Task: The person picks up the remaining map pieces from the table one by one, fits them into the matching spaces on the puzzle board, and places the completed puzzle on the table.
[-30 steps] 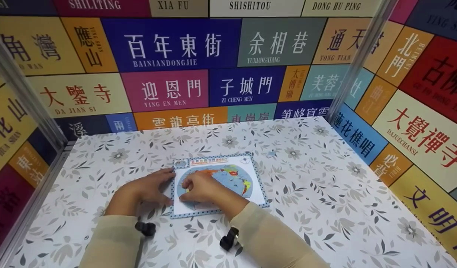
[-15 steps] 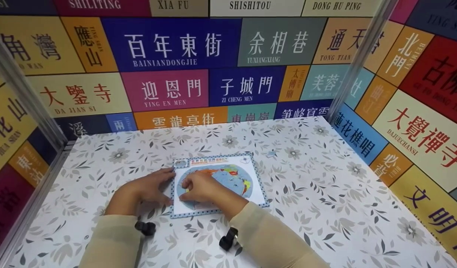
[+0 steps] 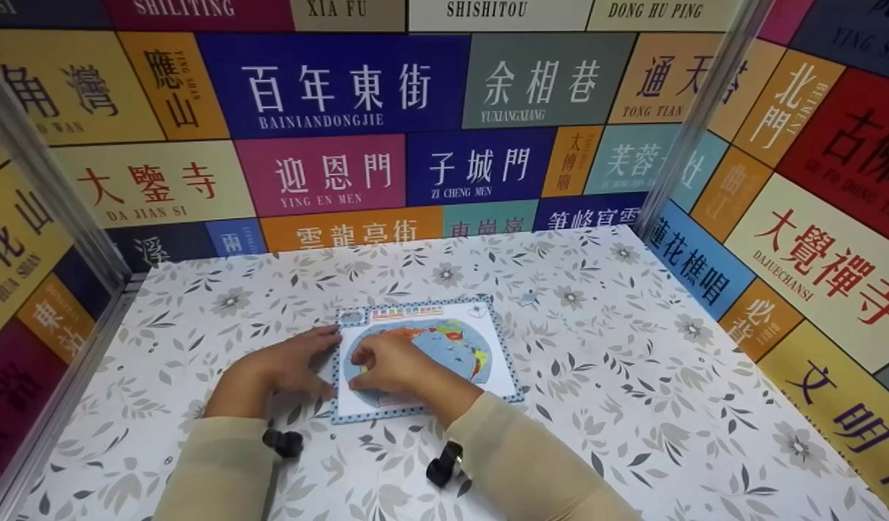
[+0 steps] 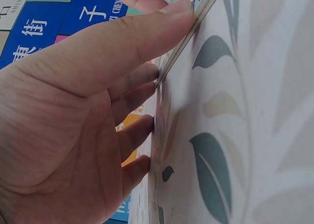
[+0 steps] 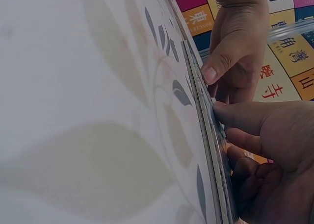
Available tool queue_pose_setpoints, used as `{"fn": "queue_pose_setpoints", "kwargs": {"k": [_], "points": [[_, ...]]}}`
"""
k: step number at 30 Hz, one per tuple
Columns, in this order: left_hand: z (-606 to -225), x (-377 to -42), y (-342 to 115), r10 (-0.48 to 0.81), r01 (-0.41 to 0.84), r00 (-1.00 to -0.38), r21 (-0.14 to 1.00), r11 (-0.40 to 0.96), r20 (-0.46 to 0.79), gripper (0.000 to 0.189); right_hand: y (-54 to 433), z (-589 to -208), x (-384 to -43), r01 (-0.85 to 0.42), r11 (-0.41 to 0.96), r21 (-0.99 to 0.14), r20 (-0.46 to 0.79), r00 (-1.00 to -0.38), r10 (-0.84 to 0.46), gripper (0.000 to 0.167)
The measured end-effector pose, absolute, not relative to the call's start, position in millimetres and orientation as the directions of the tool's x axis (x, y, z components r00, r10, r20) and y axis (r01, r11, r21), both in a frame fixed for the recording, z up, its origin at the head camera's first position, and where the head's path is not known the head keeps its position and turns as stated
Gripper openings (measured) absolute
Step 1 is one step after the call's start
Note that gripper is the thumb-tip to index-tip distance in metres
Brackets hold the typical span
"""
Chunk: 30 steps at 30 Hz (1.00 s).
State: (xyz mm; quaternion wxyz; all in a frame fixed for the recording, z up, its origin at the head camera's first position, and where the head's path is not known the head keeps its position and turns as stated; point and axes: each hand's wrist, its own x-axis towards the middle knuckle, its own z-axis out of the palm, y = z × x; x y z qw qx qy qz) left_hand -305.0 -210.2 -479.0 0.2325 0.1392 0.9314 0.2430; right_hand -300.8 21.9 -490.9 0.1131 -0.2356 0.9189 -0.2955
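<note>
A world-map board (image 3: 500, 346) with a dotted blue border lies flat on the table in the head view. My left hand (image 3: 291, 367) rests along its left edge, thumb and fingers spread; in the left wrist view the thumb (image 4: 147, 33) touches the board's edge. Over the left part of the map is my right hand (image 3: 395, 365), fingers curled, with thumb tip and forefinger at the printed surface. From the right wrist view the right thumb (image 5: 240, 115) meets the board's face; I cannot tell whether a piece is between the fingertips.
A small light-blue piece (image 3: 529, 298) lies on the table beyond the board's upper right corner. Flower-patterned covering spreads over the table (image 3: 632, 405). Panels with coloured name blocks (image 3: 335, 87) stand behind and at both sides, joined by metal posts (image 3: 704, 108).
</note>
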Motion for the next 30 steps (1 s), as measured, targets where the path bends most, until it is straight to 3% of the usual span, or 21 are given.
{"fn": "queue_pose_setpoints", "kwargs": {"k": [8, 19, 30], "points": [[-477.7, -305.3, -209.4, 0.376, 0.150, -0.853, 0.520, 0.841, -0.363, 0.106, 20.9, -491.7, -301.1, -0.356, 0.713, -0.604, -0.083, -0.861, -0.501, 0.026], [-476.2, -304.2, -208.8, 0.354, 0.121, -0.855, 0.519, 0.846, -0.378, 0.106, 20.6, -493.9, -305.1, -0.454, 0.687, -0.567, -0.060, -0.810, -0.584, 0.037], [-475.1, -303.5, -207.6, 0.362, 0.124, -0.854, 0.529, 0.840, -0.374, 0.108, 19.7, -492.3, -302.8, -0.373, 0.703, -0.606, -0.093, -0.844, -0.528, 0.031]]}}
